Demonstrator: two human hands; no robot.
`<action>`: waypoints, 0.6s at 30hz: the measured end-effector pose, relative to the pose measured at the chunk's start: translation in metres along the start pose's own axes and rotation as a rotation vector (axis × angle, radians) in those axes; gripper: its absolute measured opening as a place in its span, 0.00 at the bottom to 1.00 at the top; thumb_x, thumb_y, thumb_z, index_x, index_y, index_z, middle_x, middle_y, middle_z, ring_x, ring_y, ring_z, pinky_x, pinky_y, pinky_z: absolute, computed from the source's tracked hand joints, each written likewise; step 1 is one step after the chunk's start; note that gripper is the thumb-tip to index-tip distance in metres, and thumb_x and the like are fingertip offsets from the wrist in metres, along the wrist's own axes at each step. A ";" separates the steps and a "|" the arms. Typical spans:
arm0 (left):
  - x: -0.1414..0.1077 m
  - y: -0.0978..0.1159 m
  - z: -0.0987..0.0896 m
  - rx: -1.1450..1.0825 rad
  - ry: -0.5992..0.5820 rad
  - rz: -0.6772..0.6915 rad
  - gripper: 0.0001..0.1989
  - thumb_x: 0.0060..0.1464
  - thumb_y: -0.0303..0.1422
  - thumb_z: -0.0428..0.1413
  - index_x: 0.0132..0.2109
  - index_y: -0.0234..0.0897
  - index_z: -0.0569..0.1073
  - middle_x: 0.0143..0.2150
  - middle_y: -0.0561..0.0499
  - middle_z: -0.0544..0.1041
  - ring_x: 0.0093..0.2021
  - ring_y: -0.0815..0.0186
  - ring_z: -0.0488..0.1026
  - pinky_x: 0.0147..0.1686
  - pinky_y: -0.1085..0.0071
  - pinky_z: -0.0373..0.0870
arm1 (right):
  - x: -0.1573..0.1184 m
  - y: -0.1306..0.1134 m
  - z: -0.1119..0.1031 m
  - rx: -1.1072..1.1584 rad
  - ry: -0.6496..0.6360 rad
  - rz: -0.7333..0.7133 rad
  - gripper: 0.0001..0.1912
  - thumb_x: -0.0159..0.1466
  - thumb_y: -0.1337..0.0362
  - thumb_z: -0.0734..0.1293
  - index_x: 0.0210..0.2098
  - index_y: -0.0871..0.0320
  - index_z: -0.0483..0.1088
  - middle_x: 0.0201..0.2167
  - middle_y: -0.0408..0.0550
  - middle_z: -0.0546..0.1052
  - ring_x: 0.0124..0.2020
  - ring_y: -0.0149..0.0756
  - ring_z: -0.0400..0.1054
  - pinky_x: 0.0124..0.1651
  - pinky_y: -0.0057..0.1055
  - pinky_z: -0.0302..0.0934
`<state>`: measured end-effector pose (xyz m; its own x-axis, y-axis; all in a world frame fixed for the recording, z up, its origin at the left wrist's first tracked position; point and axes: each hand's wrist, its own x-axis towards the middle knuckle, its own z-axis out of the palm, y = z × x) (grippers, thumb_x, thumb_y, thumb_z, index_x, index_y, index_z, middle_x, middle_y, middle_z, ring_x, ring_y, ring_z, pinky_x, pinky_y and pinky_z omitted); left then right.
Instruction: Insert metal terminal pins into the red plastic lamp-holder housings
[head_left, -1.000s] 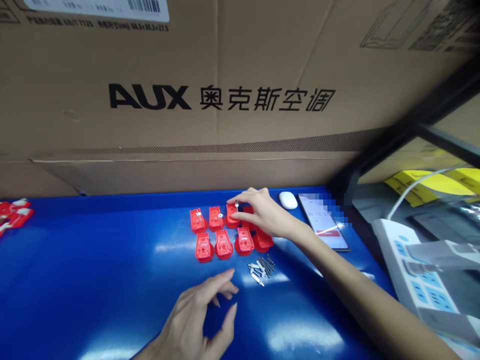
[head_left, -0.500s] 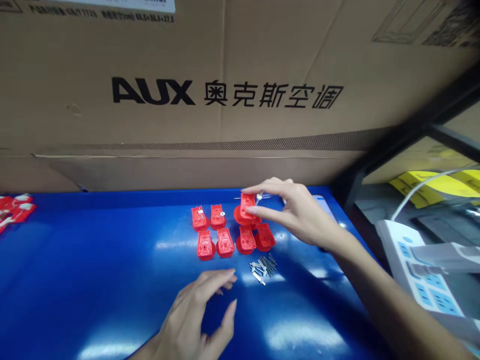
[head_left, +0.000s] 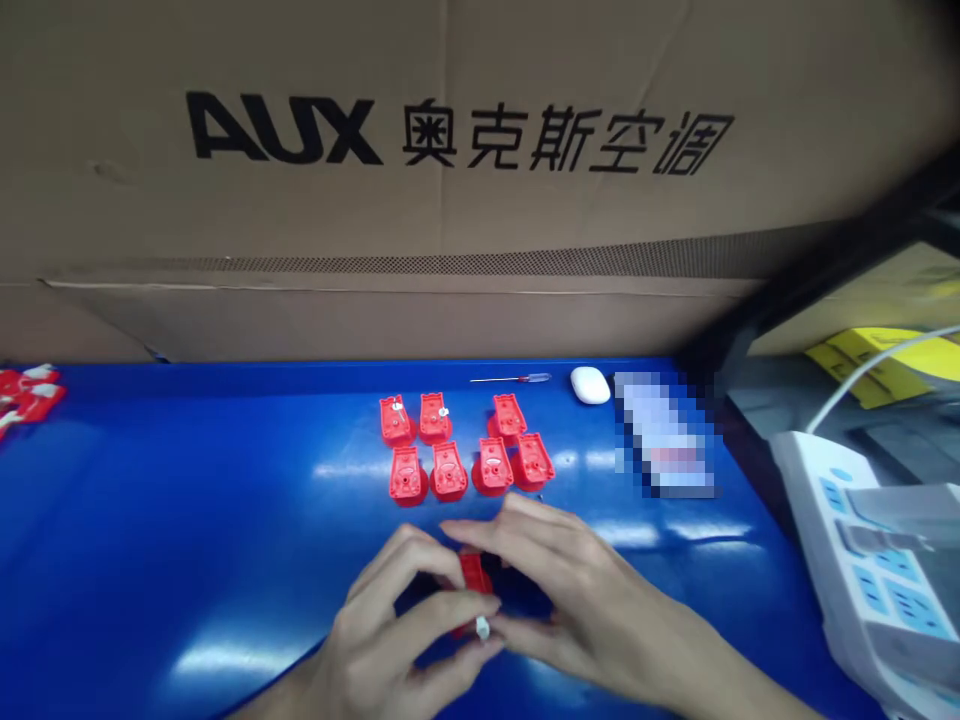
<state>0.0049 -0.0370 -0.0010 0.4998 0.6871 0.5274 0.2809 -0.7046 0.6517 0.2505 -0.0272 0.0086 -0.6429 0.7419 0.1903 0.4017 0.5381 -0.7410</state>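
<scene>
My left hand [head_left: 409, 625] is closed around a red plastic housing [head_left: 474, 572] low over the blue table. My right hand [head_left: 574, 590] curves over the same housing from the other side, its fingers bent against it. A small white plastic piece [head_left: 482, 627] shows between my left fingertips and my right thumb; which hand pinches it I cannot tell. Much of the housing is covered by my fingers. Beyond my hands, several similar red housings [head_left: 448, 473] stand in two rows. White pieces lie on two of the back-left ones, including the left corner housing [head_left: 397, 420].
Behind the rows lies a thin screwdriver [head_left: 534, 378], with a white rounded case [head_left: 590, 385] to its right. Right of that is a pixelated flat object [head_left: 667, 440]. A power strip [head_left: 874, 560] stands past the table's right edge. A large cardboard box [head_left: 442, 220] closes off the back.
My right hand has brought a red housing from the back row down to my left hand, which now holds it too. The view has shifted slightly, and the right hand now covers the small-parts pile.
</scene>
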 end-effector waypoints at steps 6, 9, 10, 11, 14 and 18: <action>0.002 -0.004 0.002 -0.078 -0.093 -0.026 0.08 0.69 0.21 0.61 0.50 0.36 0.82 0.41 0.47 0.79 0.41 0.64 0.75 0.40 0.67 0.77 | 0.001 -0.001 -0.014 0.041 -0.104 0.031 0.33 0.72 0.57 0.76 0.73 0.49 0.66 0.62 0.52 0.77 0.62 0.45 0.71 0.66 0.42 0.68; 0.003 -0.004 0.001 -0.044 -0.105 0.014 0.08 0.70 0.22 0.60 0.52 0.34 0.81 0.41 0.46 0.79 0.40 0.63 0.74 0.39 0.66 0.75 | 0.000 -0.002 -0.019 0.127 -0.033 -0.026 0.30 0.71 0.56 0.78 0.70 0.47 0.71 0.59 0.50 0.77 0.56 0.40 0.73 0.59 0.36 0.69; 0.003 -0.004 0.001 -0.039 -0.114 0.025 0.08 0.70 0.22 0.60 0.53 0.33 0.81 0.41 0.45 0.79 0.40 0.63 0.74 0.39 0.66 0.75 | -0.001 -0.002 -0.020 0.154 0.002 -0.048 0.26 0.71 0.56 0.78 0.66 0.48 0.74 0.54 0.48 0.79 0.52 0.37 0.74 0.56 0.34 0.69; 0.003 -0.005 0.001 -0.038 -0.124 0.031 0.08 0.70 0.21 0.60 0.53 0.32 0.80 0.41 0.45 0.78 0.40 0.63 0.74 0.38 0.66 0.74 | -0.002 -0.003 -0.020 0.175 0.031 -0.068 0.21 0.72 0.58 0.77 0.62 0.49 0.77 0.49 0.46 0.79 0.47 0.35 0.73 0.53 0.33 0.68; 0.002 -0.005 0.001 -0.037 -0.146 0.025 0.05 0.71 0.22 0.58 0.47 0.32 0.78 0.41 0.45 0.77 0.40 0.63 0.73 0.37 0.66 0.73 | -0.003 -0.004 -0.016 0.185 0.063 -0.106 0.09 0.74 0.61 0.76 0.53 0.54 0.81 0.42 0.45 0.80 0.43 0.33 0.72 0.50 0.33 0.66; 0.001 -0.005 0.003 -0.005 -0.183 0.026 0.09 0.74 0.24 0.55 0.42 0.34 0.77 0.39 0.46 0.77 0.39 0.63 0.73 0.36 0.67 0.72 | -0.003 -0.006 -0.012 0.189 0.047 -0.130 0.06 0.76 0.62 0.74 0.49 0.56 0.82 0.40 0.46 0.80 0.41 0.34 0.71 0.49 0.34 0.67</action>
<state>0.0065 -0.0331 -0.0054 0.6478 0.6244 0.4364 0.2623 -0.7207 0.6418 0.2574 -0.0275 0.0201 -0.6480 0.6918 0.3186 0.1852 0.5489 -0.8151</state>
